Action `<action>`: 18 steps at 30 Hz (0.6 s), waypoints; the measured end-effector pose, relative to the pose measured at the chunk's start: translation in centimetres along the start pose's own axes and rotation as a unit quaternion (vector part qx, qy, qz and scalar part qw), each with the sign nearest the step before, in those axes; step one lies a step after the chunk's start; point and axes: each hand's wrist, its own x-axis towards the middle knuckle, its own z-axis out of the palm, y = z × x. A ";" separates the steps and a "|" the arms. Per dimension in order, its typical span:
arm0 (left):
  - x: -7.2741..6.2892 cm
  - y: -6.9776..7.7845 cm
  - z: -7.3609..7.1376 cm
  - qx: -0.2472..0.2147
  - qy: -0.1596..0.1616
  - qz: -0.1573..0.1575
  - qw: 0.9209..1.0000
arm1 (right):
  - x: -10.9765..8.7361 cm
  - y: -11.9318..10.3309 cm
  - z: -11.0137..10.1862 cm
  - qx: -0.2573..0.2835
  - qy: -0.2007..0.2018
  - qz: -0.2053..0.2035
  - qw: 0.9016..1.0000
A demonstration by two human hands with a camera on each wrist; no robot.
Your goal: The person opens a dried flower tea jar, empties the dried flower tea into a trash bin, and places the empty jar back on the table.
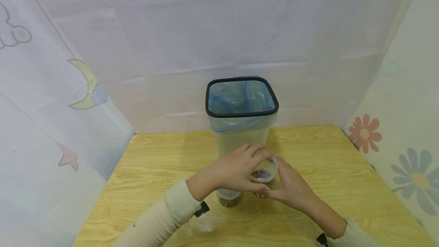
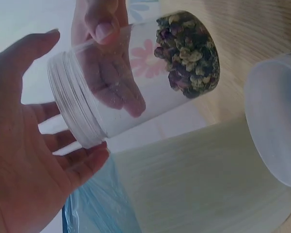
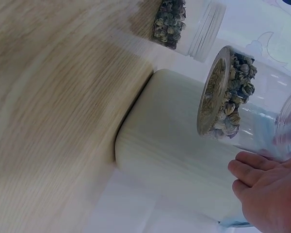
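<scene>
A clear jar (image 1: 269, 167) with a threaded mouth is tilted above the table, dried flower buds (image 2: 189, 56) gathered at its base. My right hand (image 1: 293, 188) grips it by the side; in the left wrist view its thumb (image 2: 105, 30) presses the near wall and its fingers show through the plastic. Around the mouth, my left hand (image 1: 236, 169) is spread, thumb raised off the rim and fingers at the rim's other side. A second jar (image 1: 228, 201) with similar dried contents stands on the table below my left hand, partly hidden by it.
Behind the hands stands a pale bin (image 1: 241, 136) with a black rim (image 1: 241, 115) and a translucent blue liner (image 1: 219, 102). The wooden table (image 1: 154, 163) has fabric walls at the back and sides. A faint, clear object (image 1: 207, 225) lies near the left sleeve.
</scene>
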 end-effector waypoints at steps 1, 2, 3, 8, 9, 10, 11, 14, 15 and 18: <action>-0.1 -0.2 0.0 -0.004 -0.004 0.011 1.000 | 0.0 0.0 0.0 0.001 -0.002 -0.001 1.000; -0.1 -0.3 0.0 -0.010 -0.006 0.022 1.000 | -0.1 0.0 0.1 0.000 -0.004 -0.002 1.000; -0.1 -0.5 0.0 -0.014 -0.007 0.034 0.999 | -0.1 -0.1 0.1 0.000 -0.007 -0.002 1.000; -0.1 -0.9 0.0 -0.049 -0.018 0.065 0.997 | -0.3 -0.2 0.3 0.002 -0.016 -0.002 1.000; -0.1 -0.9 0.0 -0.054 -0.021 0.066 0.996 | -0.3 -0.2 0.3 0.004 -0.018 -0.003 1.000; -0.1 -0.9 0.0 -0.059 -0.025 0.064 0.996 | -0.2 -0.2 0.4 0.006 -0.019 -0.005 1.000; 0.0 -0.9 -0.1 -0.059 -0.027 0.061 0.996 | -0.2 -0.2 0.4 0.008 -0.019 -0.007 1.000; 0.0 -0.8 -0.2 -0.056 -0.029 0.044 0.997 | -0.2 0.0 0.5 0.014 -0.019 -0.011 1.000; 0.0 -0.8 -0.2 -0.052 -0.027 0.035 0.998 | -0.1 0.0 0.5 0.015 -0.018 -0.012 1.000; 0.1 -0.5 -0.1 -0.033 -0.018 0.008 0.999 | -0.1 0.0 0.5 0.020 -0.012 -0.014 1.000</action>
